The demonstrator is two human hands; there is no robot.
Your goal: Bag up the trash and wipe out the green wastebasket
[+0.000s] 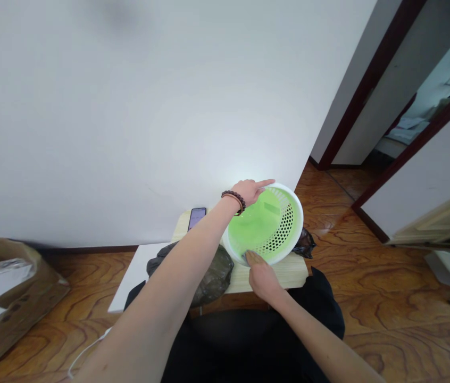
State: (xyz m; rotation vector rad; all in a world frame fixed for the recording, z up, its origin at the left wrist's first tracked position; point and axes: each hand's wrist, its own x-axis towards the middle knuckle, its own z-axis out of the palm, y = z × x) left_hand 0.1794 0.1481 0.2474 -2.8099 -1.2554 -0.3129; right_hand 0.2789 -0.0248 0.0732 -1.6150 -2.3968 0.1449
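Observation:
A round white colander with a green basin inside it is tilted up on a small light wooden table against the wall. My left hand, with a bead bracelet on the wrist, grips the far rim of the colander, index finger stretched along it. My right hand holds the near rim, fingers curled over the edge.
A phone lies on the table's far left corner. A dark plastic bag bulges at the table's left, another dark bag at its right. A cardboard box stands on the wooden floor at left. A doorway opens at right.

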